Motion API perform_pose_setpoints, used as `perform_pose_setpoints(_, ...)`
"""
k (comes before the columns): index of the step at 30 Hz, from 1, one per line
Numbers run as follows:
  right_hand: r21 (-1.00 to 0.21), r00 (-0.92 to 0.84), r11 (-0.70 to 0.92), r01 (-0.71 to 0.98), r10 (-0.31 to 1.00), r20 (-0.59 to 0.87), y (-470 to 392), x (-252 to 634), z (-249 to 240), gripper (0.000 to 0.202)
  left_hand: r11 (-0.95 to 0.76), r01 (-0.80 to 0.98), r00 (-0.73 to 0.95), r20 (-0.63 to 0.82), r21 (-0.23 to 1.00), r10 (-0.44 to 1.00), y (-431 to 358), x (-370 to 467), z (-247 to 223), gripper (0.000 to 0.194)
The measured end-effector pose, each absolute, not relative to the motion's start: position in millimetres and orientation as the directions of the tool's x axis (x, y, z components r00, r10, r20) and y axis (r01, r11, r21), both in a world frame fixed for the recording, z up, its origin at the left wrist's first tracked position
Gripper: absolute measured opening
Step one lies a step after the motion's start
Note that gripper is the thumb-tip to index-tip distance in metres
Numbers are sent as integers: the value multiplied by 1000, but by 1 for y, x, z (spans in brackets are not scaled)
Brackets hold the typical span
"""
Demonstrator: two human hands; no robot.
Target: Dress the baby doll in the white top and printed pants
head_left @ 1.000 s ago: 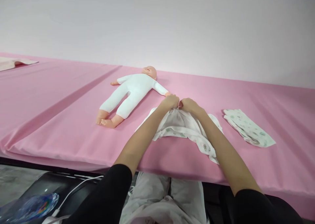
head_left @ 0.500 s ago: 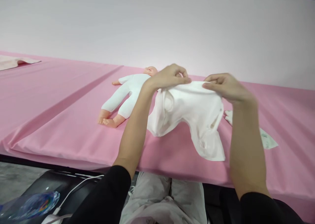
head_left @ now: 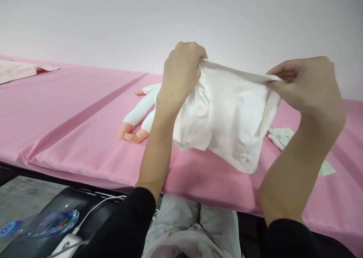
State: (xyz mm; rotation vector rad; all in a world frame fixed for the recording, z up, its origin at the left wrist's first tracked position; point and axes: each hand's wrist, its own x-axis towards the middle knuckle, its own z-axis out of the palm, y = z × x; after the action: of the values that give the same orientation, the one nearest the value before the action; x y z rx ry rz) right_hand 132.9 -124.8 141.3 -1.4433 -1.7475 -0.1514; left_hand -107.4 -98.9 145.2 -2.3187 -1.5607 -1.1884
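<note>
A small white cloth garment [head_left: 227,110] hangs in the air in front of me, stretched between both hands. My left hand [head_left: 183,71] is closed on its upper left corner. At the upper right edge, my right hand [head_left: 309,84] pinches the fabric between thumb and fingers. Behind my left forearm lies a baby doll [head_left: 141,108] in a white body suit on the pink-covered table [head_left: 85,152]. Its head is hidden by my hand and the cloth. What kind of garment this is, I cannot tell for sure.
A folded patterned cloth [head_left: 280,137] lies beyond my right forearm, its rest hidden. At the far left is a pale pink cloth [head_left: 19,71]. Below the table edge, a plastic bottle [head_left: 53,224] and a white device with a cable [head_left: 66,246] rest on a black chair [head_left: 93,209].
Both hands have risen and moved apart, the right one further rightward. The garment came up with them, its top edge now pulled wide and taut, and it covers the doll's head.
</note>
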Motion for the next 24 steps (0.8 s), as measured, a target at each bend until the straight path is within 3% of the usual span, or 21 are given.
perform_pose_setpoints(3, -330, 31, 365, 870, 629, 777, -124, 137, 142, 22, -334, 915, 9, 816, 227, 578, -95, -105, 148, 41)
perform_pose_setpoints(6, -242, 13, 473, 847, 438, 899, -130, 141, 145, 27, -320, 911, -85, 878, 260, 470, -93, -105, 149, 36)
perform_pose_setpoints(8, -200, -8, 543, 816, 356, 934, -134, 142, 147, 29, -347, 895, -93, 876, 282, 473, -90, -105, 147, 33)
perform_pose_setpoints(11, -249, -3, 589, 769, 393, 920, -132, 145, 147, 21, -365, 867, -99, 835, 339, 541, -79, -104, 137, 33)
perform_pose_setpoints(13, -301, 38, 534, 790, 448, 893, -125, 149, 146, 12, -378, 846, -106, 812, 377, 574, -70, -103, 128, 33)
perform_pose_setpoints(16, -309, 128, 417, 855, 408, 904, -115, 156, 144, 23, -451, 758, -97, 766, 471, 635, -59, -106, 119, 27)
perform_pose_setpoints(19, -316, 124, 438, 842, 412, 903, -118, 161, 143, 36, -535, 537, -25, 647, 652, 762, -55, -113, 120, 20)
perform_pose_setpoints(21, -327, 93, 474, 818, 451, 888, -126, 162, 143, 40, -575, 332, 40, 598, 748, 801, -58, -117, 126, 27)
perform_pose_setpoints(24, -375, 113, 525, 764, 464, 879, -140, 174, 146, 44, -633, 176, 55, 634, 754, 771, -72, -120, 136, 28)
